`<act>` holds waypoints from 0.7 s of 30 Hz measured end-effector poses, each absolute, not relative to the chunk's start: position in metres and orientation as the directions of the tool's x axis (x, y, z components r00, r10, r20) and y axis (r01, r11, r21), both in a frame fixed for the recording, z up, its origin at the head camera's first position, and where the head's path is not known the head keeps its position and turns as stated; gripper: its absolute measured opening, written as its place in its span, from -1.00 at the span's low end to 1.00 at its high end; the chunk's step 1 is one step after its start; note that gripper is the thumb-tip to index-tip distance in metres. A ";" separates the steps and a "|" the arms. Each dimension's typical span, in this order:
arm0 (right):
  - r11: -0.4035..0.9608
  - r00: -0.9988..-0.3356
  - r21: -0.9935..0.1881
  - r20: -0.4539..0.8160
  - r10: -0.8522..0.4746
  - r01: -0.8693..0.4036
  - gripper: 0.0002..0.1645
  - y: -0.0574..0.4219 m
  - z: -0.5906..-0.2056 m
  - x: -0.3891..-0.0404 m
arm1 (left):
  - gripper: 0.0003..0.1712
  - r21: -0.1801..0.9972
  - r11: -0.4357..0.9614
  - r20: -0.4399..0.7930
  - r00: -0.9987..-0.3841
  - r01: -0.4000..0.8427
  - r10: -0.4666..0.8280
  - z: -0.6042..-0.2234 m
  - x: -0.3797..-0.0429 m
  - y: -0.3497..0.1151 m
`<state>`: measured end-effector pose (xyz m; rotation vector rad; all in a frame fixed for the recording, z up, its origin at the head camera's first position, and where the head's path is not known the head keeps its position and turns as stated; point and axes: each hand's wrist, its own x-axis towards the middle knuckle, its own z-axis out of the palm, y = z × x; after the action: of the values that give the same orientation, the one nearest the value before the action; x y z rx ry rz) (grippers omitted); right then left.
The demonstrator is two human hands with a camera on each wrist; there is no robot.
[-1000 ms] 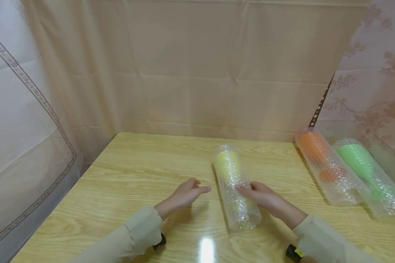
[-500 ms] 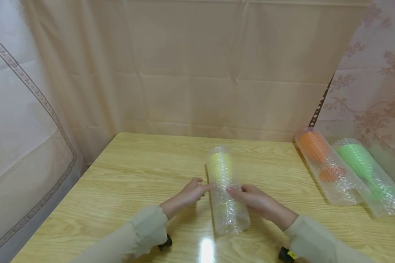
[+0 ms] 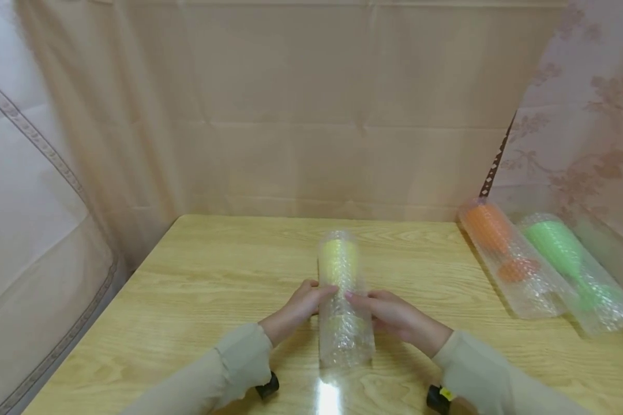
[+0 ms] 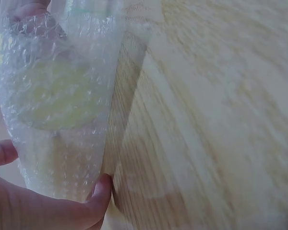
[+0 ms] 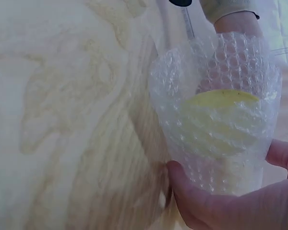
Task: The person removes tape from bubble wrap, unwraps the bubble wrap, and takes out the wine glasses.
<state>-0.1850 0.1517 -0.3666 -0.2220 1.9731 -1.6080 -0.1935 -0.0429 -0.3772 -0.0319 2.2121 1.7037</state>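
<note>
A yellow goblet-shaped cup in a clear bubble-wrap sleeve lies lengthwise on the wooden table, its wide bowl pointing away. My left hand grips its left side, thumb over the top. From the right, my right hand holds the opposite side at about the same height, thumb also on top. The round yellow foot shows through the loose end of the wrap in the left wrist view. In the right wrist view, the same foot sits inside the gathered plastic. Fingers under the sleeve are partly hidden.
Two more bubble-wrapped cups, one orange and one green, lie side by side at the table's right edge. A beige curtain hangs behind the table, with pale cloths at both sides.
The wrapped yellow cup has shifted left and turned straighter under my right hand. My left hand, apart from it at first, has come to grip its left side. The view has turned slightly.
</note>
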 end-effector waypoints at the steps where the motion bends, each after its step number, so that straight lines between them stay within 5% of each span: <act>1: 0.259 -0.811 -0.939 -0.328 -0.484 0.225 -0.26 0.152 -0.366 -0.186 | -0.19 0.935 0.272 -0.285 -0.939 -0.228 0.192 -0.377 -0.194 -0.043; 12: 0.381 -0.782 -0.898 -0.395 -0.482 0.219 -0.29 0.164 -0.356 -0.200 | -0.23 0.925 0.285 -0.304 -0.940 -0.252 0.156 -0.374 -0.193 -0.037; 21: 0.513 -0.837 -0.850 -0.365 -0.407 0.121 -0.16 0.172 -0.334 -0.213 | -0.21 0.909 0.316 -0.328 -0.934 -0.271 0.144 -0.373 -0.194 -0.032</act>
<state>-0.2130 0.1718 -0.3339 -0.2335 2.2244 -1.3083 -0.1935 -0.0323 -0.3729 -0.1136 2.2391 1.6509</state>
